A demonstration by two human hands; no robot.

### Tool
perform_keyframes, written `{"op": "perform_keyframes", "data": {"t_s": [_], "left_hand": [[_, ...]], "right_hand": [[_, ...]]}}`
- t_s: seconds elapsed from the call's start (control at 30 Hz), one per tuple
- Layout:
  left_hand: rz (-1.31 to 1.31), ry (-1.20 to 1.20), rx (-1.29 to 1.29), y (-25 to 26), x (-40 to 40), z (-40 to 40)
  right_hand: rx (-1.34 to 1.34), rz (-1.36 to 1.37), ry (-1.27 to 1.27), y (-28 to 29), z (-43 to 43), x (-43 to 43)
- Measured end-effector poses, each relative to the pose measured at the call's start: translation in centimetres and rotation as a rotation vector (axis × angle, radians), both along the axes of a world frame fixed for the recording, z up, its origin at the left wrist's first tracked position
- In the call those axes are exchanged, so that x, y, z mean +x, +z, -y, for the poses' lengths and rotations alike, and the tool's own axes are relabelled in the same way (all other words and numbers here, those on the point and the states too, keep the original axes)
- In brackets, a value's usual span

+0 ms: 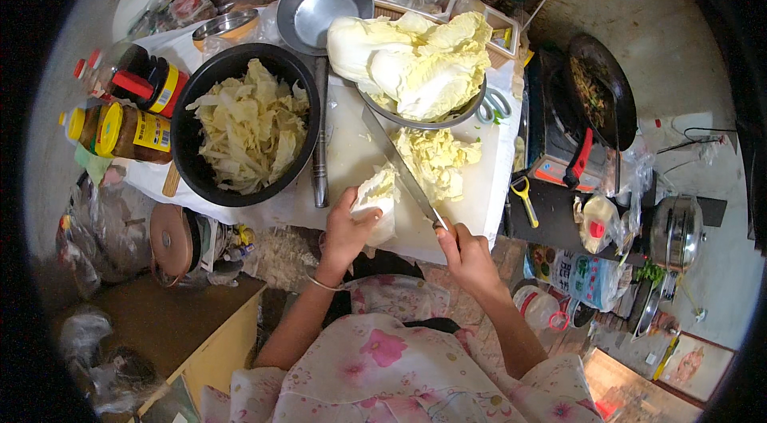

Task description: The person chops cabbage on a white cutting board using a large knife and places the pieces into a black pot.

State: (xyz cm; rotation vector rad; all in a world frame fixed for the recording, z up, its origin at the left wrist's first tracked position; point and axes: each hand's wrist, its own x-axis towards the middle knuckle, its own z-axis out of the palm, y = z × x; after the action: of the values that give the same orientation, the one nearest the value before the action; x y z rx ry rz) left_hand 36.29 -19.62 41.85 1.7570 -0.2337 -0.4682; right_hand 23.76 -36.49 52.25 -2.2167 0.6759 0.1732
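Note:
My left hand (350,230) grips a stalk piece of napa cabbage (379,207) at the near side of a white cutting board (344,144). The handle of a long kitchen knife (402,170) is in my right hand (467,255), its blade slanting up and left beside the held piece. Cut yellow cabbage leaves (440,162) lie on the board right of the blade. Behind them, large cabbage leaves (413,66) are heaped over a metal bowl (428,121). To the left, a black pot (180,123) holds cut cabbage (251,129).
A steel ladle or pan (323,9) lies with its handle along the board's left side. Sauce bottles (162,87) and a yellow-lidded jar (135,132) stand at the far left. Scissors (496,105) lie right of the bowl. A wok (599,93) and a yellow peeler (526,204) are farther right.

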Motion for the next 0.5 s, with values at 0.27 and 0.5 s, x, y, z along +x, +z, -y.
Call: {"op": "perform_keyframes", "data": {"t_s": [0.27, 0.5], "left_hand": [[-0.172, 0.086, 0.023, 0.8, 0.3, -1.1], [0.063, 0.059, 0.239, 0.8, -0.4, -0.6]], "right_hand": [[0.087, -0.048, 0.035, 3.2, -0.7, -2.3], [-0.232, 0.01, 0.179, -1.4, -2.3, -0.8]]}}
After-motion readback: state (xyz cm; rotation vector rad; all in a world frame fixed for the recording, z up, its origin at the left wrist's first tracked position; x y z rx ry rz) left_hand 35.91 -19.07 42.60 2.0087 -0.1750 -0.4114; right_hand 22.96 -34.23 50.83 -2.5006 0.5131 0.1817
